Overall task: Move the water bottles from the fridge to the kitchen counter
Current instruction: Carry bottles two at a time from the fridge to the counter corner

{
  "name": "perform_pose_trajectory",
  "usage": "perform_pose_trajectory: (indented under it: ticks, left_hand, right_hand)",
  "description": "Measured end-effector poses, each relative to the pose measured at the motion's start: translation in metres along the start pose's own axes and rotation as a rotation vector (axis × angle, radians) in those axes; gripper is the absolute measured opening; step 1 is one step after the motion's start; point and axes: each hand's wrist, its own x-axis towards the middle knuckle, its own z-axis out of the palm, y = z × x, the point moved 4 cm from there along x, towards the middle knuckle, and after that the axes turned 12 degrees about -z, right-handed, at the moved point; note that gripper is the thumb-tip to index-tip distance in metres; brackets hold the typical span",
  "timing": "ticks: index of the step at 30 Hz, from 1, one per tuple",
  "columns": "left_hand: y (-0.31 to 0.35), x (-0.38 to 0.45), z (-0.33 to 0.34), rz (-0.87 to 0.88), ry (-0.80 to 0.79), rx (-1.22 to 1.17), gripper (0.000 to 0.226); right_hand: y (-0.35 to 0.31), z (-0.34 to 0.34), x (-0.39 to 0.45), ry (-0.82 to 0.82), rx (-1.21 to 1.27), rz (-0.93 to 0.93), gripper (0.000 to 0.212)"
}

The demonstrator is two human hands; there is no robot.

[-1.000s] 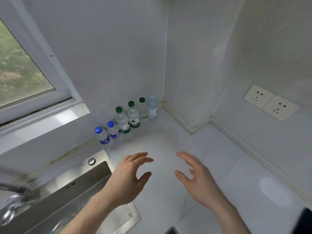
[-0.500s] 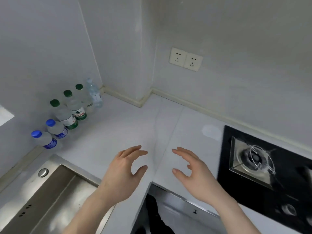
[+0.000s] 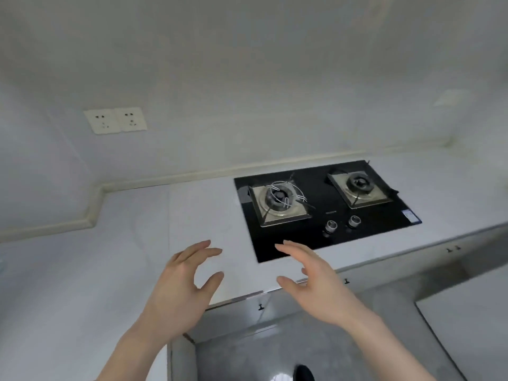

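Your two bare hands hang in the air above the front edge of the white kitchen counter (image 3: 82, 270), palms turned toward each other, neither one holding or touching anything. Your left hand (image 3: 178, 287) is wide, its fingers loosely arched and the thumb spread apart from them. Your right hand (image 3: 316, 281) is likewise wide, fingers nearly straight and reaching forward, its fingertips over the near corner of the black gas hob (image 3: 324, 210).

No water bottle shows anywhere in the head view, and neither does the fridge; where they stand cannot be told from here.

The hob is set into the counter on your right, with two burners in square steel trays. A thin wire ring (image 3: 286, 192) sits on the left burner; its exact shape is blurred. Two round knobs (image 3: 342, 224) stand near the hob's front edge, and a small label at its far right corner is too small to read. A double wall socket (image 3: 115, 120) sits on the pale wall at upper left.

Below the counter edge, cabinet fronts (image 3: 412, 268) carry small dark handles. Both your forearms run out of the bottom of the frame, and a dark rounded shape (image 3: 303, 373) on the grey floor, possibly a shoe, is cut off there too.
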Motion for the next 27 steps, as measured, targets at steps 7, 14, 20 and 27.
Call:
perform_pose_trajectory:
  ticks: [7,14,20,27]
  left_hand:
    - [0.111,0.015,0.073,0.222,-0.159,0.06,0.038]
    - [0.234,0.002,0.172,0.424,-0.283,0.115,0.042]
    - [0.329,-0.023,0.262,0.528,-0.376,0.161,0.043]
    - [0.431,-0.056,0.363,0.682,-0.493,0.204,0.044]
  right_hand:
    - [0.055,-0.078,-0.084,0.23,-0.012,0.126,0.059]
    - [0.118,-0.166,-0.177,0.412,-0.056,0.235,0.059]
    - [0.179,-0.242,-0.261,0.532,-0.072,0.319,0.062]
    - [0.231,-0.319,-0.354,0.679,-0.092,0.42,0.062]
